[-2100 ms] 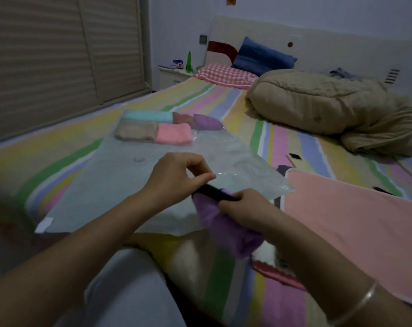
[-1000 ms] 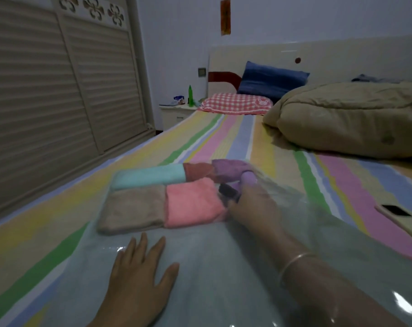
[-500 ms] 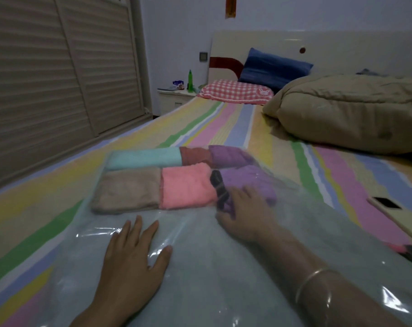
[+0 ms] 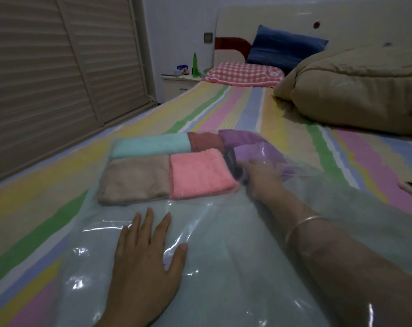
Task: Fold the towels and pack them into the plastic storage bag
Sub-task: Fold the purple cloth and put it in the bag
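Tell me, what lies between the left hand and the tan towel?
Just a bare stretch of the plastic bag between the left hand and the tan towel, shown in the head view.

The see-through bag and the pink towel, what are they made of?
The bag looks like thin clear plastic: glossy glints, wrinkles, and you can see through it. The pink towel looks like soft fuzzy cloth, maybe terry or microfibre: matte, with a nubbly edge.

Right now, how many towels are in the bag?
6. Far row: teal towel, dark red towel, purple towel. Near row: beige towel, pink towel, second purple towel touching the right hand. More may be hidden underneath.
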The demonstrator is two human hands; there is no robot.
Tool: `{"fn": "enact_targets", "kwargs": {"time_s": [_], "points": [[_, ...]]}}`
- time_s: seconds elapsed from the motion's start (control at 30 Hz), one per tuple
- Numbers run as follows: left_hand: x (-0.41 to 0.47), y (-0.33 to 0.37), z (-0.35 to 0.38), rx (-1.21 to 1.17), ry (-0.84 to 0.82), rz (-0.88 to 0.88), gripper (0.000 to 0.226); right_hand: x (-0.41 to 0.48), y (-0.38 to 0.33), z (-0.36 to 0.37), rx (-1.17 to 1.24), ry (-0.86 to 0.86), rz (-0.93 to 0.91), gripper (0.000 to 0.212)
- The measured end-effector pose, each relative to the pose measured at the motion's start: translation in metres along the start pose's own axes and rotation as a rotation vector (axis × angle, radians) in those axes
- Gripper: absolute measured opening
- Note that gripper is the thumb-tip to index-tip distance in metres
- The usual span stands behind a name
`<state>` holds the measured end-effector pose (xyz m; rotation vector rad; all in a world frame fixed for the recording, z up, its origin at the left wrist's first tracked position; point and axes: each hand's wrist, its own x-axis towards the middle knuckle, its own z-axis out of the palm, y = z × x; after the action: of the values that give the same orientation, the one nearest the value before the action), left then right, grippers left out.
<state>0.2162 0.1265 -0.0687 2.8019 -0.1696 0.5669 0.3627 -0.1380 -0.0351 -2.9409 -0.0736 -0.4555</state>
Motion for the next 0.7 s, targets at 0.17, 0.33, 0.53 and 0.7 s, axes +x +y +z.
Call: {"fn": "enact_targets", "kwargs": {"time_s": [0.17, 0.33, 0.53, 0.7], "points": [[-0.002, -0.001, 0.002, 0.012, -0.029, -0.015, 0.068, -0.002, 0.008, 0.006, 0.032, -0.008, -0.027, 0.067], [-0.002, -0.001, -0.001, -0.003, -0.056, -0.050, 0.070, -0.050, 0.002, -0.009, 0.004, 0.011, 0.021, 0.064], [-0.004, 0.025, -0.029, 0.231, -0.047, 0.081, 0.058, -0.176, -0.025, -0.056, -0.006, -0.217, 0.075, 0.059], [-0.038, 0.140, -0.068, 0.009, -0.062, 0.199, 0.045, -0.299, -0.006, -0.121, -0.034, -0.159, -0.130, 0.057]]}}
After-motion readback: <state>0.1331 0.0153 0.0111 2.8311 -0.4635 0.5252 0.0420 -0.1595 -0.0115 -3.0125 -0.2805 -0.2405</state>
